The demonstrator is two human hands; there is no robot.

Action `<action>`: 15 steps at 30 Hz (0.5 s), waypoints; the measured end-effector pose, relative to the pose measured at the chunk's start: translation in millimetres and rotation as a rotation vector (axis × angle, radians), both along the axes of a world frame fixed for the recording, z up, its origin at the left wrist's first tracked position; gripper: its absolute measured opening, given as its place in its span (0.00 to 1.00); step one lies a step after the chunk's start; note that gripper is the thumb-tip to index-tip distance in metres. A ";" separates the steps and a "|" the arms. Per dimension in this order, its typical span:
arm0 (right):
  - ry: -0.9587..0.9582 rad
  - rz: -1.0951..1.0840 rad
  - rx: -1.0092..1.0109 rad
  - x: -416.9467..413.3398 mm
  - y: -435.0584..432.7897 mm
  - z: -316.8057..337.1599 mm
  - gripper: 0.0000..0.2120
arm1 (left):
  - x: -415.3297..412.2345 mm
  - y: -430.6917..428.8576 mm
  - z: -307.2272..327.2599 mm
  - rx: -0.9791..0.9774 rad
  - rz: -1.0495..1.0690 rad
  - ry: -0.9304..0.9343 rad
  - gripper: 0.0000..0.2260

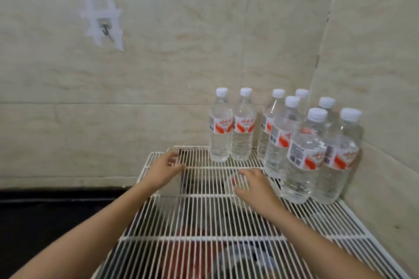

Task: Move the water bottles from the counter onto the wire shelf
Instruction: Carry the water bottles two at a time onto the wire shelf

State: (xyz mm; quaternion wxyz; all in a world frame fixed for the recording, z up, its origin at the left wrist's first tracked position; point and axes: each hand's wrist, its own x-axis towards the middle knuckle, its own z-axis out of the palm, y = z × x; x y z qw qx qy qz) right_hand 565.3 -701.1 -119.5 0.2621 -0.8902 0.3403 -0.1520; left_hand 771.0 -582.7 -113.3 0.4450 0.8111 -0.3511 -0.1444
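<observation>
At the far right corner of the wire shelf [204, 238], eight water bottles [299, 161] stand upright against the tiled wall [136, 75]. Two stand side by side to the left [221, 133]; six are packed close in the corner. No bottle shows on the dark counter [45, 222] at the near left.

Hand state: the left hand [165, 171] is over the far left edge of the shelf, fingers loosely spread, gripping nothing. The right hand [255, 189] is palm down over the middle of the shelf, near the corner group, fingers relaxed and empty. A blurred clear form with a red patch shows through the wires under it; what it is cannot be told.

Handling, judged:
- Each bottle appears full and capped [318, 113], so expect moderate weight.
- Walls are thin ribbed plastic; they will likely yield under a hard squeeze.
- Take hold around the body at or just above the label [243, 123], where the surface is least slippery.
- Set the base flat across several wires; a narrow base may rock between them.
- Packed bottles may topple if nudged.
</observation>
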 end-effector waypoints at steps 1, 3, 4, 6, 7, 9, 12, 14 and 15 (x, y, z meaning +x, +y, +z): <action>0.015 0.043 -0.025 9.8 6.5 0.0 0.25 | 2.0 19.3 -3.4 0.002 0.023 -0.015 0.19; 0.035 0.128 -0.082 30.5 21.8 2.5 0.26 | 5.1 62.0 -9.4 0.006 0.086 -0.057 0.16; 0.036 0.172 -0.104 40.9 31.3 4.3 0.26 | 6.2 85.9 -12.2 0.018 0.130 -0.082 0.15; 0.034 0.269 -0.124 61.7 55.4 9.0 0.26 | 7.4 135.9 -16.9 0.035 0.244 -0.123 0.15; 0.034 0.319 -0.133 72.1 70.1 11.5 0.25 | 8.9 162.7 -19.0 0.035 0.306 -0.133 0.15; 0.024 0.412 -0.160 93.4 103.2 16.0 0.24 | 10.6 215.7 -19.8 0.030 0.428 -0.145 0.15; -0.007 0.529 -0.203 122.5 161.2 21.9 0.24 | 12.4 294.8 -19.8 0.019 0.587 -0.141 0.14; -0.023 0.603 -0.211 136.9 203.5 25.3 0.23 | 11.0 348.1 -19.3 0.001 0.675 -0.133 0.14; -0.030 0.637 -0.211 142.8 225.5 26.3 0.23 | 9.1 374.7 -20.0 -0.008 0.714 -0.128 0.13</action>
